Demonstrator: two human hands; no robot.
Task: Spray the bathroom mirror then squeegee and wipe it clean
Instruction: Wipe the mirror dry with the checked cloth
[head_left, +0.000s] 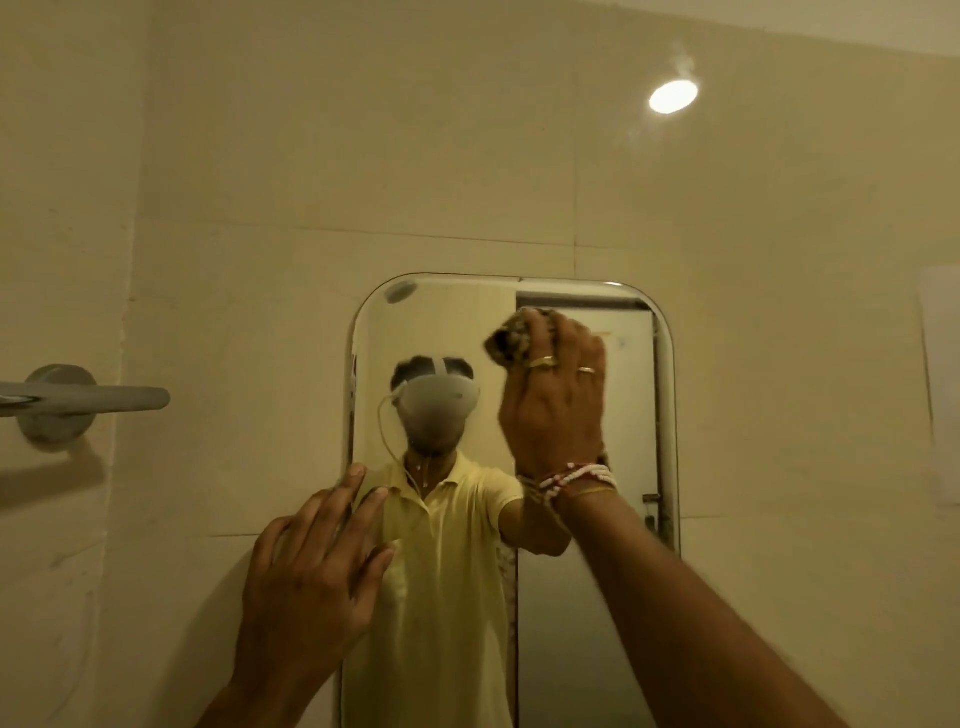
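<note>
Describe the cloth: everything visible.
The cloth is a small bunched wad, mottled brown and tan, looks like soft fabric. Only a part shows, poking out above and left of the right hand, whose fingers close around it. It is held high against the upper right part of the mirror, apparently pressed to the glass, though contact can't be confirmed. Its full size and shape are hidden. The left hand doesn't touch it.

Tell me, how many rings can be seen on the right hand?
2: one ring on a middle finger beside the cloth, another on a finger further right. The curled fingers may hide others.
</note>
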